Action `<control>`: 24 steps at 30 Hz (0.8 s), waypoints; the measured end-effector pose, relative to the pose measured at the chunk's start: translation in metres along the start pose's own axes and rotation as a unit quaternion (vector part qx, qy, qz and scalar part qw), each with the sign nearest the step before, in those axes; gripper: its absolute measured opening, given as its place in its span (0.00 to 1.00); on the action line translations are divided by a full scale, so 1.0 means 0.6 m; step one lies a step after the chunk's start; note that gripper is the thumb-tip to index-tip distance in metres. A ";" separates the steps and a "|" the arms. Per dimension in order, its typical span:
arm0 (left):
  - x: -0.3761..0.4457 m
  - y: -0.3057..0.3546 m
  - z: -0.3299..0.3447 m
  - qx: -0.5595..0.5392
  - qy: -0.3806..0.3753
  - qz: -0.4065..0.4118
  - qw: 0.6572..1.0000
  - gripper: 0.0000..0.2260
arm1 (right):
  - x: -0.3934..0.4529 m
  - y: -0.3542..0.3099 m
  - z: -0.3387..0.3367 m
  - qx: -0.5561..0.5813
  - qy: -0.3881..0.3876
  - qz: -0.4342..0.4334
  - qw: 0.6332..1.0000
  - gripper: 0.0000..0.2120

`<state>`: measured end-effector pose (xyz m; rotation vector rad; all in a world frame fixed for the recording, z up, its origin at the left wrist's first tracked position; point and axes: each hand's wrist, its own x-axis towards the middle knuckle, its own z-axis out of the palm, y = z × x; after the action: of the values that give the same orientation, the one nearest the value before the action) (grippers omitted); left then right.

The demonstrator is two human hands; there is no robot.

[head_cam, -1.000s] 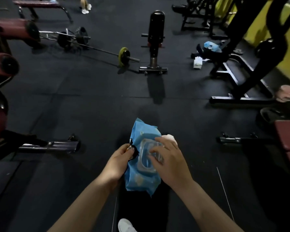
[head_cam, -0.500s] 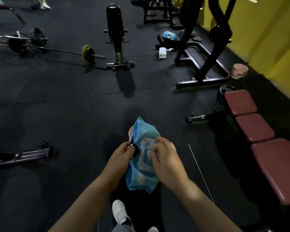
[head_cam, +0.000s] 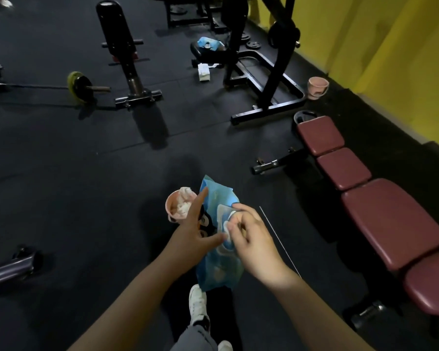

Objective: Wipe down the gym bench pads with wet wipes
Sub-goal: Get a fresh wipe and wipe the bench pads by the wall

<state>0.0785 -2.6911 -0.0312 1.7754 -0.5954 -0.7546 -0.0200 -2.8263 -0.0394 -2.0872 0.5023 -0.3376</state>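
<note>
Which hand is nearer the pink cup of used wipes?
Left. The left hand reaches right beside the pink cup; the right hand pinches at the wipes pack, farther off.

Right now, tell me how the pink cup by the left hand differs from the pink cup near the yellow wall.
The near pink cup is stuffed with white wipes; what the far pink cup holds can't be told. The near one sits just behind the left hand; the far one stands alone on the floor by the yellow wall. Both are pink and upright.
</note>
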 end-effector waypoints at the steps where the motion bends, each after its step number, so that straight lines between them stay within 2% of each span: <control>1: 0.017 0.003 0.000 0.006 0.010 0.007 1.000 0.42 | 0.010 0.004 -0.004 -0.002 0.004 0.005 1.000 0.09; 7: 0.128 0.012 -0.019 -0.102 0.052 -0.028 0.993 0.39 | 0.093 0.026 -0.026 -0.026 0.016 0.013 0.999 0.03; 15: 0.264 0.026 -0.066 -0.178 0.017 -0.058 0.982 0.39 | 0.223 0.024 -0.016 -0.119 0.012 0.024 0.993 0.02; 20: 0.332 0.034 -0.085 -0.183 -0.016 -0.055 0.982 0.39 | 0.284 0.026 -0.016 -0.081 0.037 0.057 0.994 0.06; 24: 0.378 0.033 -0.081 -0.190 -0.029 -0.060 0.980 0.38 | 0.321 0.040 -0.023 -0.066 0.054 0.081 0.993 0.05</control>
<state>0.2663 -2.8270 -0.0477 1.4481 -0.3535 -0.9382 0.1383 -2.9400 -0.0442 -2.1468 0.7715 -0.3304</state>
